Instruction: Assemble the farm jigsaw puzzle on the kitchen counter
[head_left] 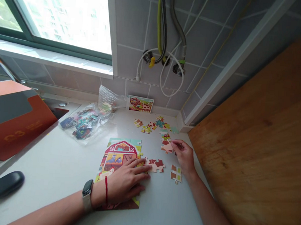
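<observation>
Our right hand (185, 157) pinches a pink-and-brown, knobbed cardboard piece (167, 147) right of the colourful, rectangular cardboard barn puzzle (120, 148); our left hand (127, 179), fingers loosely spread, rests on that puzzle. Dragging our left palm could part its joints; a careless right wrist could nudge pieces nearby. Beneath the puzzle lies a smooth white countertop (57, 174); beyond it, a grey tiled wall (130, 26).

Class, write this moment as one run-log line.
left hand: flat on partly assembled barn puzzle | right hand: fingers at brown-and-pink puzzle piece | reference picture: against tiled wall
</observation>
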`<action>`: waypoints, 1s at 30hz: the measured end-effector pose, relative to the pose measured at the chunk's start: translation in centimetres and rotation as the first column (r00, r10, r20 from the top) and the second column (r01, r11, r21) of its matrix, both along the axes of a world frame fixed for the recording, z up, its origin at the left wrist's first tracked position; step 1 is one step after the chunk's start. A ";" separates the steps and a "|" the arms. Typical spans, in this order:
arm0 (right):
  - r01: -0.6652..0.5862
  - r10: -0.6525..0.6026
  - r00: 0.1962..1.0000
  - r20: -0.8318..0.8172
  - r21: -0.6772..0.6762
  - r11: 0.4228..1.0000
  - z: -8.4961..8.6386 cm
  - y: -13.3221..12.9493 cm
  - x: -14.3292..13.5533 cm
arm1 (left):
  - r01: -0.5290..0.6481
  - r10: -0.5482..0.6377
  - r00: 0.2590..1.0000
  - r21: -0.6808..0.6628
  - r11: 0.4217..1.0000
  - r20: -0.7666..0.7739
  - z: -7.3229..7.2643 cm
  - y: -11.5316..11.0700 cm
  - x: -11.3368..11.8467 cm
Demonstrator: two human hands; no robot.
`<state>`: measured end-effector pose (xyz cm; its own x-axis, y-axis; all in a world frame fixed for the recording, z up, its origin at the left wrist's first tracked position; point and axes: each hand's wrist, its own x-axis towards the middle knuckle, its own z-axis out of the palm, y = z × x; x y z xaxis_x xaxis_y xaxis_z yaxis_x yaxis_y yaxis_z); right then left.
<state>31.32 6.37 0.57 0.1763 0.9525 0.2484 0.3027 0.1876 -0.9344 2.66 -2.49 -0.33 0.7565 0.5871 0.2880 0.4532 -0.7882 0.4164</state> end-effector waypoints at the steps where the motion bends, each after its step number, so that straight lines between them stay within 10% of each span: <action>1: -0.001 0.001 1.000 0.007 -0.001 1.000 0.2 -0.3 0.1 | 0.007 -0.007 1.000 0.016 1.000 0.004 0.0 0.0 0.0; 11: -0.075 0.083 0.984 0.157 -0.054 0.996 0.6 -9.0 -1.1 | 0.006 -0.009 0.997 0.045 0.999 0.073 -0.1 0.0 0.0; 19: 0.198 -0.370 0.819 0.440 0.388 0.900 -0.4 -13.2 2.6 | -0.006 -0.015 0.972 0.089 0.996 0.234 0.5 0.4 0.0; 30: 0.081 -0.207 0.830 0.519 0.255 0.964 -0.4 -14.4 1.8 | 0.023 -0.050 0.932 0.081 0.996 0.358 0.5 0.7 0.2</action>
